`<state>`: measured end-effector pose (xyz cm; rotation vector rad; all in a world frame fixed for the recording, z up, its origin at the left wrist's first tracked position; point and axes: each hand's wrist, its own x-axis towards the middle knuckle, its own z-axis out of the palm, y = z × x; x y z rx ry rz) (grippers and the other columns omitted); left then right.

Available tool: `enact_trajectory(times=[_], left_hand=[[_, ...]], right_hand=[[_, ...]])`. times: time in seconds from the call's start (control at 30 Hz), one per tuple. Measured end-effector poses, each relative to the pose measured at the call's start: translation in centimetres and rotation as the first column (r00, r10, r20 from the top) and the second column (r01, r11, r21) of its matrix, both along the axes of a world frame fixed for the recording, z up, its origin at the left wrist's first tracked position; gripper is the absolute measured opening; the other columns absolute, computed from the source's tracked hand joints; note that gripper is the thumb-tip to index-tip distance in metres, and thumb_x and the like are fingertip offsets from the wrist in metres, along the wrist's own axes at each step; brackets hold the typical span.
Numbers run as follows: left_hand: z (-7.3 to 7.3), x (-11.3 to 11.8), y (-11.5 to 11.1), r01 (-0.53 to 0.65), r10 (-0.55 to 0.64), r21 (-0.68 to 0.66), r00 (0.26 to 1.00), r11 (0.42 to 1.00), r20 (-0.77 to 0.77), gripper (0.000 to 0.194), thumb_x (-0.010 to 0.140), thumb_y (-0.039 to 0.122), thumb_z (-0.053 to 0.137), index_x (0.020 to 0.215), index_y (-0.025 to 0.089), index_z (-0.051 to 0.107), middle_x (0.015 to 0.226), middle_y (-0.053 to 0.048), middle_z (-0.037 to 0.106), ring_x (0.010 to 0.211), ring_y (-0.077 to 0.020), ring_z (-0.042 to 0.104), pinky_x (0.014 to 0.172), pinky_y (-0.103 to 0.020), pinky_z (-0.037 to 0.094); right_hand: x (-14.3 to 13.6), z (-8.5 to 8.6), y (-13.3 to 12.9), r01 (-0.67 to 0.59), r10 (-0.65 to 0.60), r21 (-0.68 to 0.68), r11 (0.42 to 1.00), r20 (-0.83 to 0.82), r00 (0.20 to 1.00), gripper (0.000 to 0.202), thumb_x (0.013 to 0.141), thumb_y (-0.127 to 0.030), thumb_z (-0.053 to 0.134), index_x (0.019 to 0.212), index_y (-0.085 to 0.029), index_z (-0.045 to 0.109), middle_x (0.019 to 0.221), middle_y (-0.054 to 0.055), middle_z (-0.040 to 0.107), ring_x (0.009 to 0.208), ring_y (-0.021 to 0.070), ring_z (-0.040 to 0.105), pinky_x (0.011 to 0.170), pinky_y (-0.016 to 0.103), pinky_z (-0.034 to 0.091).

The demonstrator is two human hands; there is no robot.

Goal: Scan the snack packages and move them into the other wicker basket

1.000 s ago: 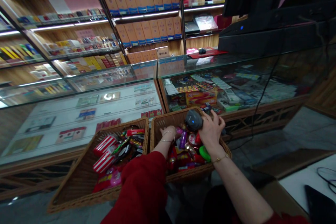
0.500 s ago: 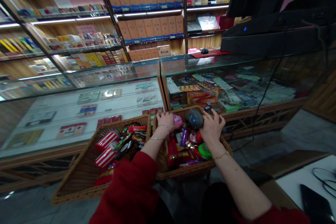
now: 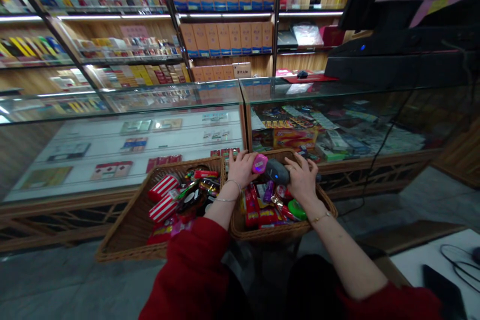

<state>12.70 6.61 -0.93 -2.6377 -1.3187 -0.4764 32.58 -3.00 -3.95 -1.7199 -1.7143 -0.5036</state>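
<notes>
My left hand (image 3: 241, 169) is closed on a small pink round container (image 3: 260, 163), with a pale label on the side facing the scanner. My right hand (image 3: 302, 178) grips a dark grey barcode scanner (image 3: 278, 171), whose blue light shows. Scanner head and container are close together; whether they touch I cannot tell. Both hands are above the right wicker basket (image 3: 268, 234), which holds packaged sweets, among them a green round container (image 3: 296, 209) and a purple tube (image 3: 269, 191). To the left, another wicker basket (image 3: 123, 222) holds red-and-white striped packs (image 3: 164, 208) and other packets.
A glass display counter (image 3: 172, 95) runs behind the baskets, with stocked shelves beyond. A monitor (image 3: 360, 0) stands on the counter at right. A white table (image 3: 423, 260) with a black flat device (image 3: 444, 290) and cable is at lower right.
The pink container has come up and turned to show its label. The scanner has tilted toward it. The camera view has shifted, so the scene sits slightly further right.
</notes>
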Motion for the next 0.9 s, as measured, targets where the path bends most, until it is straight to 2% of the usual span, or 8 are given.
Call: enact_trajectory(times=[0.4,0.67,0.9], left_hand=[[-0.56,-0.44,0.25,0.028,-0.028,0.051,1.000,0.998,-0.002,0.072,0.078,0.039,0.070,0.145,0.028,0.045,0.158,-0.007,0.037,0.149,-0.0356,0.019,0.119,-0.069,0.004],[-0.64,-0.38,0.25,0.027,-0.026,0.053,1.000,0.998,-0.017,0.068,0.082,0.038,0.064,0.146,0.027,0.044,0.159,-0.004,0.034,0.151,-0.0330,0.015,0.120,-0.066,0.001],[-0.75,-0.43,0.37,0.030,-0.031,0.090,1.000,0.995,0.006,0.069,0.079,0.036,0.068,0.144,0.027,0.047,0.157,-0.005,0.038,0.150,-0.0342,0.020,0.119,-0.068,0.005]], right_hand=[[-0.31,0.00,-0.03,0.002,-0.002,-0.003,1.000,0.008,1.000,0.026,0.080,-0.014,0.052,0.096,-0.021,0.071,0.125,0.007,0.069,0.135,0.0279,0.040,0.107,0.048,0.019],[-0.35,-0.10,-0.07,-0.009,0.009,0.004,1.000,0.015,1.000,0.025,0.079,-0.014,0.053,0.096,-0.021,0.071,0.125,0.007,0.069,0.135,0.0271,0.040,0.107,0.048,0.020],[-0.25,-0.16,0.07,-0.009,0.009,0.014,1.000,0.029,1.000,0.023,0.079,-0.013,0.054,0.094,-0.021,0.070,0.124,0.006,0.070,0.135,0.0264,0.041,0.106,0.048,0.021]])
